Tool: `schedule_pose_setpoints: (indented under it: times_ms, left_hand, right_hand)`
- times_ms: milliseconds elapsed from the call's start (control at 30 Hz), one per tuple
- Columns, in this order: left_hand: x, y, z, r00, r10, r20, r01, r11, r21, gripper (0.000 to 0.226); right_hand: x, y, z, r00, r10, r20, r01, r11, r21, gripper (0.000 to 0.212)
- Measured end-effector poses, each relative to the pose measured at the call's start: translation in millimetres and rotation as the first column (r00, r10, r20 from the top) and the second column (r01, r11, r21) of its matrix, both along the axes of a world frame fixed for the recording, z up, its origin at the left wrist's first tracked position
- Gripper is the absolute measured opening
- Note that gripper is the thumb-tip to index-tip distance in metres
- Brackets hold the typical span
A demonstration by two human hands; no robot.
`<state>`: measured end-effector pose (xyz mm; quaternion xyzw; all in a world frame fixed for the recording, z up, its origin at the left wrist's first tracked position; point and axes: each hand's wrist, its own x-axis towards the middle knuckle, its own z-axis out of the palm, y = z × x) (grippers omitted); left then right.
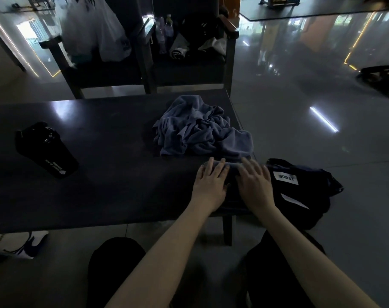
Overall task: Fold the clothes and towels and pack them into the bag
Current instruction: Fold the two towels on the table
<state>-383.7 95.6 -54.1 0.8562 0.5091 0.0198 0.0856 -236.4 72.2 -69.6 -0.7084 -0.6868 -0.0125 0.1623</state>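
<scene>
Hands flat, fingers spread, nothing pinched: left hand (pixel 210 183) and right hand (pixel 254 183) press side by side on a dark folded cloth (pixel 232 192) at the table's (pixel 100 141) 4 o'clock corner. Judged step: smoothing a finished fold. Crumpled blue towel (pixel 202 130) sits just beyond the fingertips at 12 o'clock, unfolded. Black bag (pixel 300 187) hangs off the table edge at 3 o'clock, just beside the right hand. Next move likely needs a grip under the folded piece, then a shift right into the bag. Black bottle (pixel 45 150) far off at 9 o'clock.

Dim room, glossy floor (pixel 300 121), chairs (pixel 113 72)
</scene>
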Motion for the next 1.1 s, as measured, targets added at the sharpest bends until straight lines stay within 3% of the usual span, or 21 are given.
schedule_pose_setpoints:
  times_ms: [67,133,533,667,800,933,1033,1100]
  left_hand:
    - [0,1,-7,1.000,0.000,-0.025,0.000,1.000,-0.005,0.059]
    - [-1,-1,-12,0.999,0.009,-0.034,-0.009,1.000,-0.013,0.061]
    - [-5,2,-15,0.998,0.070,-0.002,-0.070,0.992,-0.107,0.067]
    - [-10,-3,-16,0.995,0.093,0.020,-0.091,0.992,-0.093,0.067]
    - [-13,-9,-12,0.979,0.183,0.093,-0.170,0.976,-0.136,0.065]
    - [-29,-8,-6,0.803,0.508,0.310,-0.414,0.851,-0.322,0.066]
    - [-41,1,3,0.666,0.634,0.393,-0.425,0.756,-0.499,0.074]
    - [-55,7,9,0.615,0.679,0.402,-0.450,0.720,-0.529,0.077]
  right_hand:
    - [0,-7,-11,0.996,-0.024,-0.091,0.008,0.984,-0.178,0.049]
    - [3,-9,-17,0.990,-0.057,-0.129,0.023,0.968,-0.252,0.053]
    - [-2,-13,-15,0.991,-0.081,-0.108,0.048,0.959,-0.279,0.056]
    - [-8,-33,-17,0.994,-0.056,-0.090,0.031,0.966,-0.258,0.070]
    - [-9,-34,-12,0.989,-0.019,-0.149,-0.022,0.964,-0.266,0.061]
    - [-20,-27,-6,0.977,0.017,-0.213,-0.079,0.955,-0.287,0.061]
    - [-36,-21,-4,0.966,0.028,-0.258,-0.108,0.947,-0.301,0.062]
    - [-50,-16,0,0.954,0.046,-0.298,-0.142,0.941,-0.308,0.062]
